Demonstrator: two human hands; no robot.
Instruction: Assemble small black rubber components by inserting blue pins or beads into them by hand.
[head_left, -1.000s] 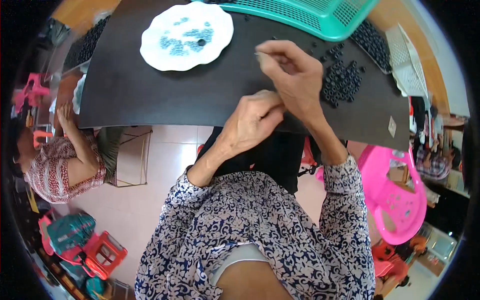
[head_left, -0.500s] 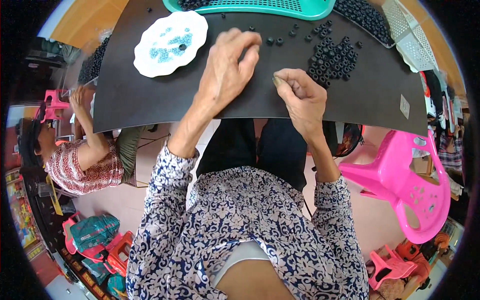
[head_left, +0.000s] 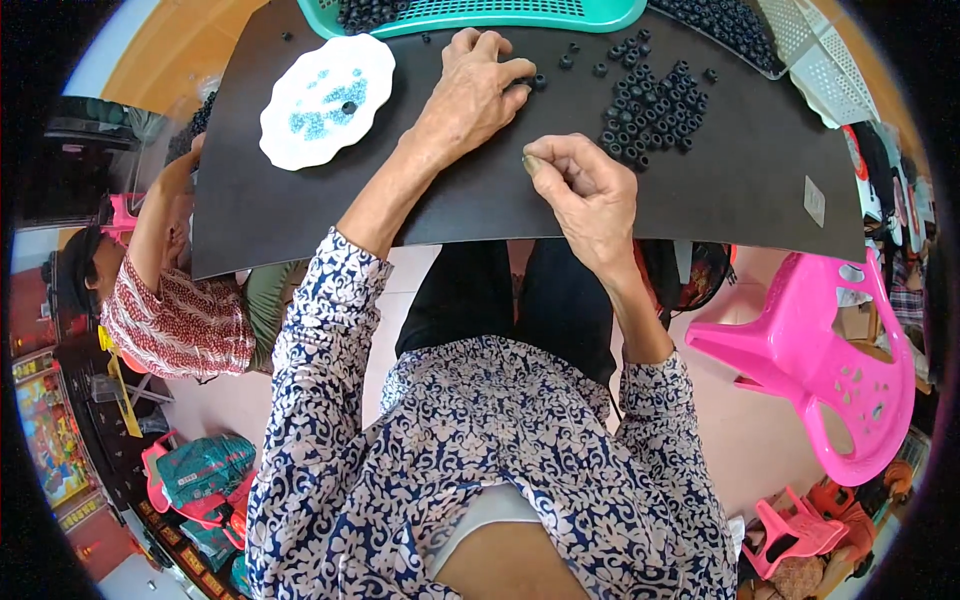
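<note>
My left hand (head_left: 472,98) is over the far middle of the dark table (head_left: 430,200). Its thumb and index finger close around a small black ring-shaped part, with another black ring (head_left: 540,82) just beside the fingertips. Nearer to me, my right hand (head_left: 590,195) is held above the table with thumb and index finger pinched. What sits in that pinch is too small to make out. A heap of black rings (head_left: 650,115) lies beyond my right hand. Left of my left hand, a white scalloped plate (head_left: 290,150) holds tiny blue beads (head_left: 318,122) and one black ring (head_left: 349,107).
A green perforated basket (head_left: 480,18) with black rings stands at the far edge. More black rings lie in a tray (head_left: 715,30) by a white perforated basket (head_left: 830,85). A pink plastic chair (head_left: 790,340) is at right. At left, another person (head_left: 180,310) sits beside the table.
My left hand has moved right and its fingers have come down onto the black rings. My right hand keeps its pinch. The other person's arm now reaches forward.
</note>
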